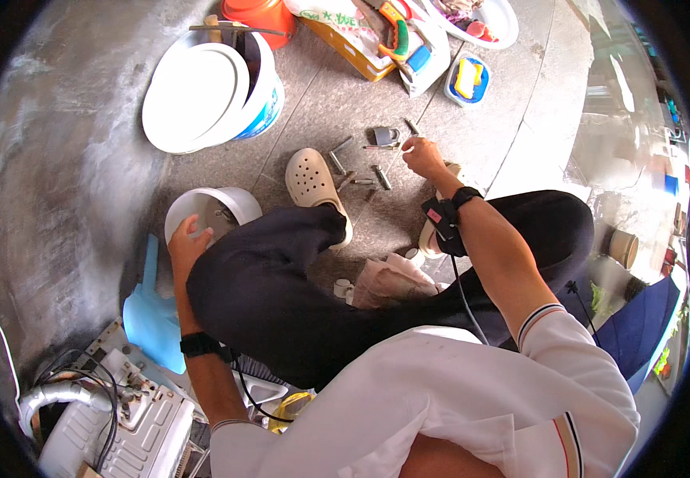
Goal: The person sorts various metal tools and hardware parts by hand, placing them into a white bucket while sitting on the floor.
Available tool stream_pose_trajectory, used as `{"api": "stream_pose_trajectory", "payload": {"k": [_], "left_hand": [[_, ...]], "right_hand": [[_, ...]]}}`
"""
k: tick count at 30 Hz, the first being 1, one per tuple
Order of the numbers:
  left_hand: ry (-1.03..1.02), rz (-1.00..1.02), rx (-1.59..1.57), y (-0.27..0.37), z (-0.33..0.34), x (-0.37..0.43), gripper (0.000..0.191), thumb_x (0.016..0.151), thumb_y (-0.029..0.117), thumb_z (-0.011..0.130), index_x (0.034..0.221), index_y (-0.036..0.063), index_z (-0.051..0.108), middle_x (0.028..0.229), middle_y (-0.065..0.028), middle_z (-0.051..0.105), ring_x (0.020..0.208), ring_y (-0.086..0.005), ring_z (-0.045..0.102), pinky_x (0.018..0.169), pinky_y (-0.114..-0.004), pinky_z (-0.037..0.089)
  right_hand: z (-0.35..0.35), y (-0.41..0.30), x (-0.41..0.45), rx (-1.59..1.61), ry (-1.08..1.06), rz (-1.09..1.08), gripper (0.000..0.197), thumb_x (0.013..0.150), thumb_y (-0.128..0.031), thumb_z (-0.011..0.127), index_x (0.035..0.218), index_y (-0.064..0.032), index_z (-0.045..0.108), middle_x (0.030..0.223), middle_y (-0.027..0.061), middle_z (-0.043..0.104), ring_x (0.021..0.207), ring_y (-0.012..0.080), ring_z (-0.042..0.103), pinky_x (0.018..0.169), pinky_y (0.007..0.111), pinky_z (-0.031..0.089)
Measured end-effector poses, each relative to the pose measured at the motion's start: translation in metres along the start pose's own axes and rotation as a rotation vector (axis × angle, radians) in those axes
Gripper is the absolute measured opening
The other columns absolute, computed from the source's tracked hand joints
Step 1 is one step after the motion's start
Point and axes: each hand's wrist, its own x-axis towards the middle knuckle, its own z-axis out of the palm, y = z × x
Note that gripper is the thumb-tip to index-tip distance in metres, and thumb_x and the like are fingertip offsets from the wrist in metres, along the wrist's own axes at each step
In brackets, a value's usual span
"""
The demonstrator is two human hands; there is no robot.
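Note:
My left hand (188,242) is at the near rim of a small white plastic bucket (240,206), fingers and thumb apart. Some small dark metal pieces (223,214) show inside that bucket. Over the tiled floor, my right hand (425,158) has its fingers curled; whether they pinch something small is hidden. Just left of its fingertips lie a grey padlock (385,136) and a thin screwdriver-like tool (379,147). A metal bolt (411,126) lies beyond the hand. Nearer my feet are another metal bolt (382,177) and an L-shaped metal piece (337,156).
A large lidded white bucket (264,113) stands by the wall, an orange bucket (267,24) behind it. A handsaw (398,36) lies on a yellow box (351,51). A blue tub (467,80) holds a yellow sponge. A light-blue dustpan (153,322) is at my left.

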Motion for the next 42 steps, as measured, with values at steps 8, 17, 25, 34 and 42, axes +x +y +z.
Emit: {"api": "stream_pose_trajectory", "payload": {"k": [8,17,25,34,42], "left_hand": [[-0.016,-0.063,-0.293,0.018,-0.002,-0.010,0.037,0.081,0.010,0.067,0.116,0.0012,0.058,0.100,-0.0143,0.064,0.080,-0.0188,0.064,0.070,-0.029,0.050],[-0.016,-0.058,-0.456,0.046,-0.008,0.004,0.030,0.084,0.004,0.063,0.113,0.0000,0.058,0.097,-0.0084,0.063,0.083,-0.0138,0.061,0.073,-0.024,0.048],[-0.003,-0.066,-0.522,0.041,-0.010,0.010,0.028,0.086,0.003,0.061,0.112,-0.0033,0.058,0.098,-0.0091,0.063,0.085,-0.0143,0.061,0.076,-0.024,0.048],[0.084,-0.025,-0.614,0.057,-0.038,0.028,0.024,0.089,0.006,0.058,0.112,-0.0029,0.059,0.100,-0.0092,0.064,0.083,-0.0139,0.062,0.078,-0.026,0.050],[0.166,0.149,-0.559,0.112,-0.084,0.034,0.024,0.090,0.007,0.056,0.111,-0.0034,0.059,0.099,-0.0112,0.065,0.082,-0.0140,0.062,0.076,-0.025,0.051]], "right_hand": [[0.056,-0.057,0.016,-0.231,0.011,-0.303,0.028,0.076,-0.002,0.051,0.102,-0.0080,0.062,0.094,0.0188,0.062,0.089,0.0365,0.060,0.076,0.043,0.051],[0.095,-0.069,0.026,-0.513,0.037,-0.624,0.026,0.079,-0.006,0.055,0.105,-0.0070,0.055,0.106,0.0089,0.052,0.103,0.0253,0.052,0.083,0.038,0.049],[0.109,-0.061,0.022,-0.609,0.028,-0.563,0.014,0.078,-0.011,0.057,0.091,-0.0054,0.056,0.093,0.0093,0.057,0.097,0.0244,0.054,0.081,0.038,0.047],[0.042,-0.015,0.020,0.144,0.258,0.037,0.022,0.073,-0.011,0.060,0.093,-0.0043,0.061,0.082,0.0161,0.064,0.078,0.0318,0.063,0.071,0.039,0.050],[0.027,0.104,0.004,-0.111,0.344,0.434,0.026,0.073,-0.012,0.060,0.098,-0.0037,0.058,0.086,0.0171,0.063,0.082,0.0356,0.061,0.073,0.043,0.048]]}}
